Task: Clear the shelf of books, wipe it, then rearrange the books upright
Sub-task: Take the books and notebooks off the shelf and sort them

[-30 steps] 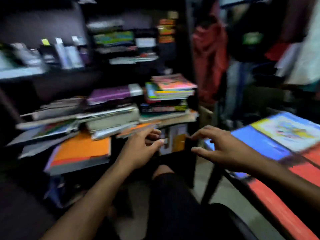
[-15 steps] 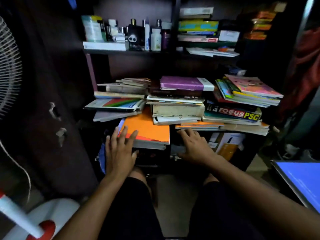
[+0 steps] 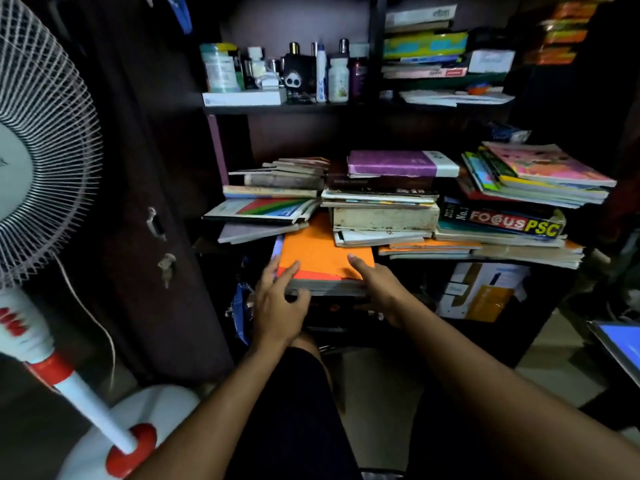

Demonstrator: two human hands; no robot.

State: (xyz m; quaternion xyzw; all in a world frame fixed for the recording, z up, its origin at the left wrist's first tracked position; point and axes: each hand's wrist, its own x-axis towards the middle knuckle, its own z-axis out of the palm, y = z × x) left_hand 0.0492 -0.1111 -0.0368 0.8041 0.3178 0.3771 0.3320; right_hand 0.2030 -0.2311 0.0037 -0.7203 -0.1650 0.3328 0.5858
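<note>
Books: flat, worn paper stacks

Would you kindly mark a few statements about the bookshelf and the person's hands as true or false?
1. Both hands are at the orange book. True: the left hand is at its near left corner and the right hand at its near right corner.
2. The books on the shelf stand upright. False: they lie flat in uneven stacks.
3. The purple book tops the middle stack. True.
4. The pedestal fan stands right of the shelf. False: it is on the left.
5. The Focus PSC book lies under the pink-covered stack. True.
</note>
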